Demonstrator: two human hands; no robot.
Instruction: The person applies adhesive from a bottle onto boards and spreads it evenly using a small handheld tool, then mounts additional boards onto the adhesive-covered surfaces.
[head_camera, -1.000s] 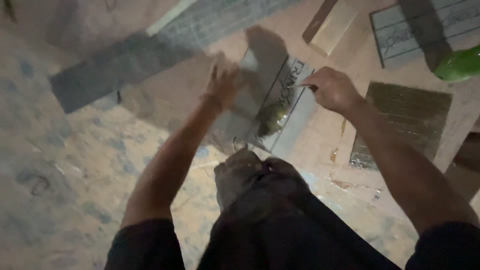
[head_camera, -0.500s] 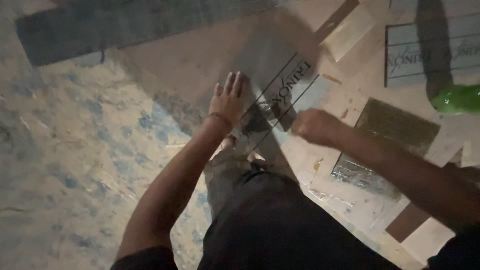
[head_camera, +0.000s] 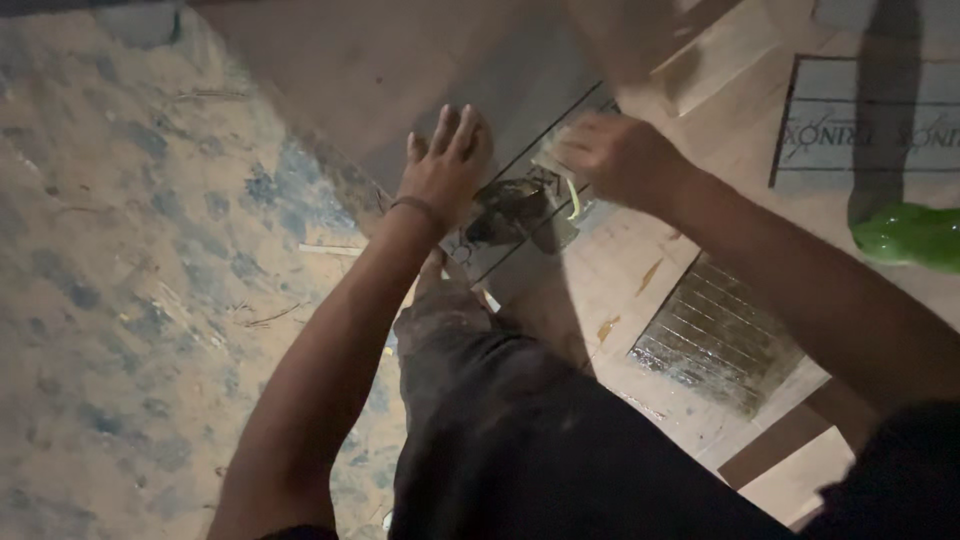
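Hands shifted: left hand (head_camera: 448, 165) now flat, fingers spread, pressing large grey floor tile (head_camera: 500, 100) lying on floor. Right hand (head_camera: 615, 160) moved onto tile edge, curled, blurred; grip unclear. Tile pinned steady.

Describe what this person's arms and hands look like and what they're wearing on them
Both arms are bare from the upper arm down, with no gloves. The left hand has a thin dark band round its wrist. The right hand shows no band or ring, though it is somewhat blurred. Short dark sleeves show at the bottom edge of the picture on both arms. Dark, stained trousers cover the raised knee between the arms.
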